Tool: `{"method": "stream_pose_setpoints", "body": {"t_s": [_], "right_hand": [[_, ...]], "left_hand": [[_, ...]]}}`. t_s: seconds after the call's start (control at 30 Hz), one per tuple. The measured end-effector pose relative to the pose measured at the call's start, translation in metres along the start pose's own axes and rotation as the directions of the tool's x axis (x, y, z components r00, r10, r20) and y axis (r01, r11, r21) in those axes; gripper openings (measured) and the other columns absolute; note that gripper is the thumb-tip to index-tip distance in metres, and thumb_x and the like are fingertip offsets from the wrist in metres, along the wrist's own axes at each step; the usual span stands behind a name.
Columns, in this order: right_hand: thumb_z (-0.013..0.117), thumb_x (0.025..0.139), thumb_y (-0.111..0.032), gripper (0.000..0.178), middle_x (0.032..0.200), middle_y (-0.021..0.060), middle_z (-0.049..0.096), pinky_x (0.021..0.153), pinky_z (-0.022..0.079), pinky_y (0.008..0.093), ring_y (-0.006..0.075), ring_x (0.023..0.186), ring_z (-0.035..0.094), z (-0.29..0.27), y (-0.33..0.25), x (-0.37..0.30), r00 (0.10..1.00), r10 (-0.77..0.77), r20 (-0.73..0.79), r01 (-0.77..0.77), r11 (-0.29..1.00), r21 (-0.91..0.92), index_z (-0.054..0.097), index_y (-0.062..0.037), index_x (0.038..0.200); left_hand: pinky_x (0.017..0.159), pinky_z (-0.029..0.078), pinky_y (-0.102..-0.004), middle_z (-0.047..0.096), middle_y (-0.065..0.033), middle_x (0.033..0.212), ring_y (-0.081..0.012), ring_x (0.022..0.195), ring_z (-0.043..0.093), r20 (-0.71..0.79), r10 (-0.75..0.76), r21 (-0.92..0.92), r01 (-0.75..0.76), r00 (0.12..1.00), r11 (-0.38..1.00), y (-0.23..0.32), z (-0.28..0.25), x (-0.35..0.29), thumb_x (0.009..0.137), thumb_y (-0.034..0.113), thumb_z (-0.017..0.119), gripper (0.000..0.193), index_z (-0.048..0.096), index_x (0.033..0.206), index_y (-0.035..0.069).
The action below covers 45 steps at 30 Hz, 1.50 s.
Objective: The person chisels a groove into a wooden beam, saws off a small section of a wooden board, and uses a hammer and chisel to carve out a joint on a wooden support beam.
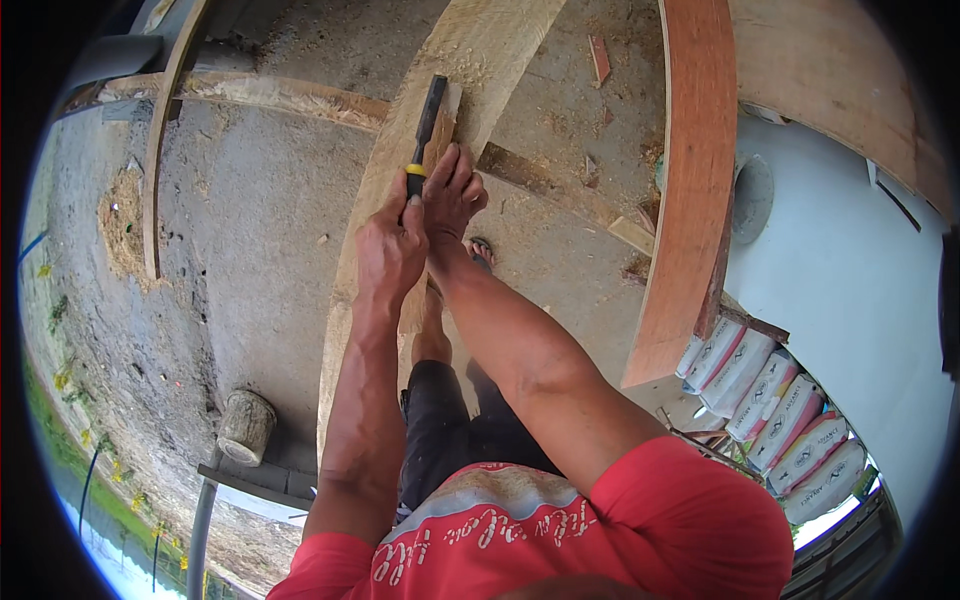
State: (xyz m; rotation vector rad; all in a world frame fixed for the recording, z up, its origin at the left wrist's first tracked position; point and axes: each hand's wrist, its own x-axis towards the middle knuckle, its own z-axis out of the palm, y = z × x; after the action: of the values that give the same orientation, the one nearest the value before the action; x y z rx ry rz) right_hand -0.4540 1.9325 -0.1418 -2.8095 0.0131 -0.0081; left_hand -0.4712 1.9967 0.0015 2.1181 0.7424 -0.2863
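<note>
My left hand [390, 250] is closed round the black handle of a chisel [430, 120] with a yellow band. The dark blade points away from me, along a long pale wooden plank [490, 60]. Close on its right, my right hand [455, 195] has its fingers bent and pressed together at the plank. What those fingers grip, if anything, is hidden. A narrow brown, light-edged patch of wood [441, 140] shows between the blade and the right fingers; whether it is a cut or a separate piece I cannot tell. Wood shavings [480, 72] lie on the plank's far part.
A timber beam [285, 100] crosses under the plank. To the right stands a reddish board [690, 190], with stacked sacks [790, 420] beyond. A thin wooden strip [158, 190] and a log stump [246, 427] are on the left. Wood scraps [600, 60] litter the concrete floor.
</note>
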Motion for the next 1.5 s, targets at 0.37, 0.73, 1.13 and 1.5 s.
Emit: {"method": "stream_pose_setpoints", "body": {"t_s": [0.37, 0.73, 1.13, 1.5], "right_hand": [[0.064, 0.085, -0.018, 0.074, 0.153, 0.0124, 0.028, 0.095, 0.032, 0.0558, 0.0337, 0.120, 0.035, -0.004, -0.001, 0.004, 1.000, 0.018, 0.000, -0.018, 0.997, -0.073, 0.026, -0.0046, 0.148], [0.065, 0.083, -0.022, 0.085, 0.157, 0.0142, 0.018, 0.103, 0.026, 0.0665, 0.0364, 0.128, 0.030, -0.001, 0.003, 0.000, 0.994, 0.043, 0.100, -0.036, 0.997, -0.074, 0.017, -0.0038, 0.151], [0.062, 0.085, -0.018, 0.081, 0.158, 0.0145, 0.020, 0.105, 0.024, 0.0673, 0.0376, 0.133, 0.029, -0.010, -0.002, 0.010, 0.994, 0.038, 0.102, -0.038, 0.999, -0.007, 0.018, -0.0045, 0.151], [0.073, 0.075, -0.024, 0.103, 0.158, 0.0173, 0.011, 0.107, 0.020, 0.0687, 0.0394, 0.134, 0.025, -0.019, 0.005, 0.011, 0.950, 0.078, 0.304, -0.097, 0.994, 0.047, 0.008, -0.0028, 0.152]], "left_hand": [[0.070, 0.051, -0.0429, 0.065, -0.0313, 0.087, -0.0410, 0.082, 0.069, 0.086, -0.019, 0.049, 0.015, 0.996, 0.999, 0.009, -0.007, 0.013, 0.096, 0.024, 0.053, 0.044, 0.057, 0.135, 0.005], [0.069, 0.052, -0.0398, 0.065, -0.0298, 0.082, -0.0369, 0.072, 0.068, 0.113, -0.011, 0.071, 0.003, 0.994, 0.998, 0.001, -0.008, -0.015, 0.095, 0.021, 0.053, 0.044, 0.057, 0.135, 0.004], [0.069, 0.051, -0.0425, 0.064, -0.0300, 0.081, -0.0390, 0.076, 0.069, 0.108, 0.093, 0.159, -0.110, 0.990, 0.981, 0.013, -0.006, 0.004, 0.095, 0.023, 0.052, 0.045, 0.057, 0.136, 0.005], [0.064, 0.051, -0.0427, 0.063, -0.0295, 0.079, -0.0379, 0.071, 0.068, 0.058, 0.183, 0.139, -0.190, 0.981, 0.972, -0.005, -0.001, -0.001, 0.095, 0.024, 0.053, 0.043, 0.059, 0.133, 0.003]]}}
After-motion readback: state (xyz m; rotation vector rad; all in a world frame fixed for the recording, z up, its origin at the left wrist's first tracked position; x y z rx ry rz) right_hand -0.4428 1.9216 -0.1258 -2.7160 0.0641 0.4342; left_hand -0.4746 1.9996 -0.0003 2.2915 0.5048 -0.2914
